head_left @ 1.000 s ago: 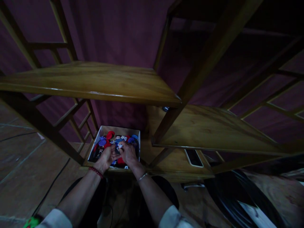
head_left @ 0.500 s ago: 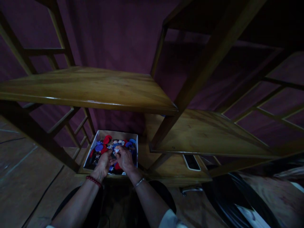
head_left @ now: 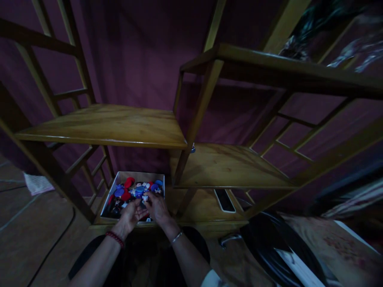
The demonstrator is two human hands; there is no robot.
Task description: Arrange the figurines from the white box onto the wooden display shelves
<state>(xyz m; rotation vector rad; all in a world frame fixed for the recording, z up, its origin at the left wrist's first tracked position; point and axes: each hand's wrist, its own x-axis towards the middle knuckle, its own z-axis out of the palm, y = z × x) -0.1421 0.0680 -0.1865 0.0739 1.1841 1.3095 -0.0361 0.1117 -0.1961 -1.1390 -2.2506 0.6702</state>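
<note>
An open cardboard box (head_left: 162,179) with white edges stands on the low shelf, filled with small red, blue, black and white pieces. Over its near side, my right hand (head_left: 158,209) pinches a small white and dark figure (head_left: 145,198) between thumb and fingers. My left hand (head_left: 131,215), palm turned up and fingers loosely stretched, is just beside and below that figure. Whether the left fingertips touch it is too dark to tell. Round red pieces (head_left: 129,182) and a round blue piece (head_left: 119,192) lie on the pile behind my hands.
A wooden shelf board (head_left: 104,125) spans above the box, with an upright post (head_left: 197,107) to its right. A phone-like dark rectangle with a white rim (head_left: 225,200) lies on the low shelf. A black round seat (head_left: 269,239) stands at right, a cable (head_left: 54,247) on the floor at left.
The view has tilted up and shifted, showing more of the upper shelves. My hands stay over the box; the right one still pinches the small figure.
</note>
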